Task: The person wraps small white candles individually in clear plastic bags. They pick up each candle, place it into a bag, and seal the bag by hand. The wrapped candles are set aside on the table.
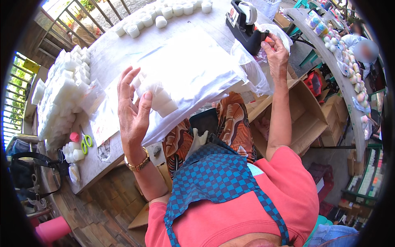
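Note:
On the white cloth [197,53] before me stands a short row of white, candle-like cylinders [164,103], seemingly in clear plastic. My left hand [133,105], a gold watch on its wrist, is curled round the row's left end, thumb in front and fingers behind. Glare washes out part of this row. To the right, my right hand [276,55] reaches a black tape dispenser [245,35] with a roll of tape on it. Its thumb and forefinger pinch together at the dispenser's cutting end; the strip of tape itself is hard to make out.
A tall pile of white cylinders [63,94] stands at the left; more cylinders [177,9] line the far edge. Green-handled scissors [87,143] lie near the left edge. An open cardboard box [304,119] sits below right. Beyond, a person [364,49] is at another table [349,103].

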`<state>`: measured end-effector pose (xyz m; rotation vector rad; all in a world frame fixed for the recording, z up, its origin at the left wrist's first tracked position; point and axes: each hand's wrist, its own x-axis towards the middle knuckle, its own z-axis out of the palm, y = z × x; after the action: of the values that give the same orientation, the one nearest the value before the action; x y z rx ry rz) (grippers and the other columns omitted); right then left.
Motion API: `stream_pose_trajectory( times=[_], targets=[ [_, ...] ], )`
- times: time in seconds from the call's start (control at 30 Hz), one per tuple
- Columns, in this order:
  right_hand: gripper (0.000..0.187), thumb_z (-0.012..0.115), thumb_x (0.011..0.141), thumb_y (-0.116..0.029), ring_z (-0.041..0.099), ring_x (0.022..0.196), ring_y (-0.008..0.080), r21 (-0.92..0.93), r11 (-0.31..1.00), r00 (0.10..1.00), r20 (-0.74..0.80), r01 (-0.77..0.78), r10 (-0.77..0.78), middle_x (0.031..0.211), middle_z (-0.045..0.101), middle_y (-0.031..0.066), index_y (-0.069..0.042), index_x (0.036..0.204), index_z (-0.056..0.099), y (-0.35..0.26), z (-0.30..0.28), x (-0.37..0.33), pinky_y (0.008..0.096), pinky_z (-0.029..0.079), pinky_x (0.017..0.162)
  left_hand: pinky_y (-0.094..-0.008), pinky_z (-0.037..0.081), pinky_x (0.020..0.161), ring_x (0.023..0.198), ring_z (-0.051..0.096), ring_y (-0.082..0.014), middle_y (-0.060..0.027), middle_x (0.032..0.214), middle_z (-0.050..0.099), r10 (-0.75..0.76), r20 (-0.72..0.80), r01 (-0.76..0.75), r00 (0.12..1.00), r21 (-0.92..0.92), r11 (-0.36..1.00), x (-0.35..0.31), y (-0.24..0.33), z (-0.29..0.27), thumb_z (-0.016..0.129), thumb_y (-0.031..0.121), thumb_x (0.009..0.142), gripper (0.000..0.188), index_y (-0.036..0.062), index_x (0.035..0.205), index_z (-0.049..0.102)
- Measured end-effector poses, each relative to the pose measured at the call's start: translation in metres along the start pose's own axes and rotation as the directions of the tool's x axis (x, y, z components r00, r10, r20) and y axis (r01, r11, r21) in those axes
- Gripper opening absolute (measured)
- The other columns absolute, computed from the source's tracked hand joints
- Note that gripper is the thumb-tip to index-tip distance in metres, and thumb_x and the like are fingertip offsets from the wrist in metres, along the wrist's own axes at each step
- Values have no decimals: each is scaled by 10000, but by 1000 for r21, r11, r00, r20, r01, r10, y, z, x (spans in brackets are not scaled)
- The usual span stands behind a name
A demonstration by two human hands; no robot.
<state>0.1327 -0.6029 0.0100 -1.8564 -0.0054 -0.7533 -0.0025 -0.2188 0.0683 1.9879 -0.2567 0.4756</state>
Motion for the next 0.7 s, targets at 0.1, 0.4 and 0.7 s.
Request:
stream_pose_trajectory(
  times=[0.1,0.4,0.7],
  targets=[
    [389,695,876,-98,646,794,87,-127,991,999,19,34,-32,930,729,56,-63,1260,648,-1,2,3,227,517,716,-488,402,1063,1342,401,-277,-136,1457,378,-88,-57,86,994,-31,996,-5,-2,-1,607,191,913,485,120,1380,497],
    [439,605,878,-71,593,718,167,-466,882,997,73,70,-41,795,635,65,-174,1304,629,-4,-12,-13,334,498,731,-457,559,901,1217,495,-349,-191,1365,388,-28,-228,29,973,0,1000,-8,6,13,677,177,873,414,126,1266,556],
    [402,654,875,-53,597,974,142,594,796,783,436,119,-443,893,660,40,-25,1267,572,-192,86,-127,353,447,975,-427,596,856,1201,532,-355,-228,1328,386,-41,-287,32,957,-35,999,-12,7,15,668,130,872,391,33,1230,545]
  ],
)
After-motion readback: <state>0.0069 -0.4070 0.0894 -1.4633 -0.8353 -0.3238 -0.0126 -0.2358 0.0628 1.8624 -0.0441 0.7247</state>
